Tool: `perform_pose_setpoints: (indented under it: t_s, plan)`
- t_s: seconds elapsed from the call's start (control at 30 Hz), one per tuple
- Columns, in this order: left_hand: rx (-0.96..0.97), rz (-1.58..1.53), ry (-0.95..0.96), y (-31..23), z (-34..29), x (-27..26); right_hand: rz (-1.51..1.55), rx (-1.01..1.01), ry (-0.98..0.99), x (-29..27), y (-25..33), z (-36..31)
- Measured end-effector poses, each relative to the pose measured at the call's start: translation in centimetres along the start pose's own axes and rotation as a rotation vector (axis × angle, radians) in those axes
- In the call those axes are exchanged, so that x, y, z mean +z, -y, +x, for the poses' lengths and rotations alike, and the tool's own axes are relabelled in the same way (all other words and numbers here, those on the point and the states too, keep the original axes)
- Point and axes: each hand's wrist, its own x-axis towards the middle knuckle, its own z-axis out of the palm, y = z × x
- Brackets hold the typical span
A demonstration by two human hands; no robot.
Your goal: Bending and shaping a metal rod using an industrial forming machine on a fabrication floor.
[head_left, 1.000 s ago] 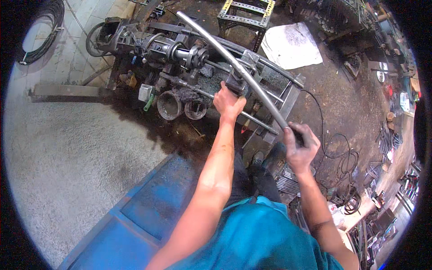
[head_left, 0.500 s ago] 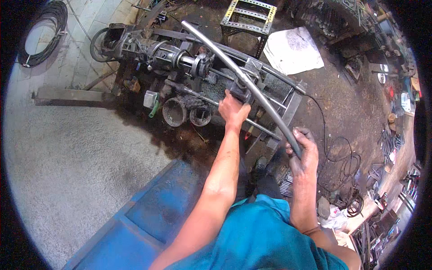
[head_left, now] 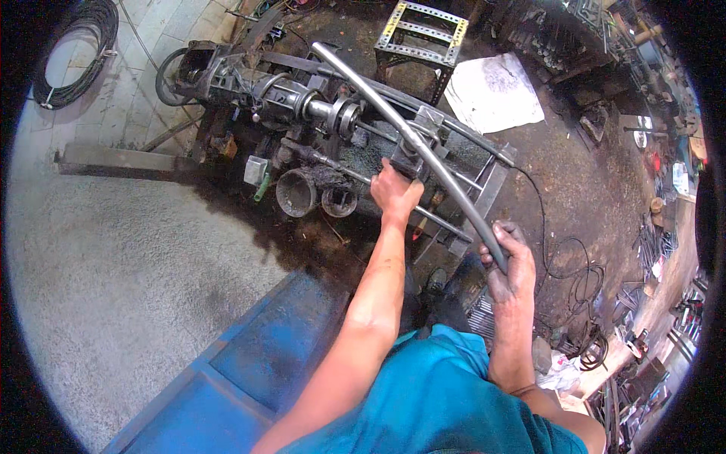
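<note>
My right hand (head_left: 514,265) is closed around the lower end of a long grey metal bar (head_left: 412,136). Slanting up and left from that hand, the bar passes over the carriage (head_left: 428,121) of a greasy threading-type machine (head_left: 283,98). My left hand (head_left: 395,191) is closed on a dark block (head_left: 406,165) at the near side of the carriage, just under the bar; part of its grip is hidden. Left of the carriage sits the machine's round chuck (head_left: 344,117). Two steel guide rails run beneath the carriage, and the near rail (head_left: 348,172) passes by my left hand.
Two round cans (head_left: 296,193) stand under the machine. A perforated metal stool (head_left: 420,34) and a stained white sheet (head_left: 495,91) lie beyond it. A blue metal surface (head_left: 257,356) is at lower left, a black cable (head_left: 546,219) at right, coiled hose (head_left: 79,53) at upper left.
The whole view has shifted slightly. Both hands keep the same hold, and the bar lies at nearly the same slant over the machine.
</note>
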Motion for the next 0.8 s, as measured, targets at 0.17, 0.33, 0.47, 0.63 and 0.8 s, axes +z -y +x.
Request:
perform_pose_setpoints:
  t_s: [0.17,0.33,0.47,0.63,0.8]
  plan:
    - [0.039,-0.031,-0.083,-0.04,-0.21,0.11,-0.004,0.023,-0.007,-0.01,0.06,0.08]
    - [0.044,-0.007,-0.138,-0.19,-0.24,0.30,-0.008,-0.005,-0.008,-0.28,-0.07,0.44]
    - [-0.021,-0.043,-0.075,-0.64,-0.29,0.22,-0.004,-0.049,-0.058,-0.31,-0.29,0.62]
    - [-0.005,-0.052,-0.109,-0.92,-0.53,-0.10,0.017,-0.048,-0.079,-0.23,-0.34,0.75]
    - [-0.009,-0.081,-0.116,-0.93,-0.62,-0.02,0.017,-0.043,-0.087,-0.20,-0.24,0.68]
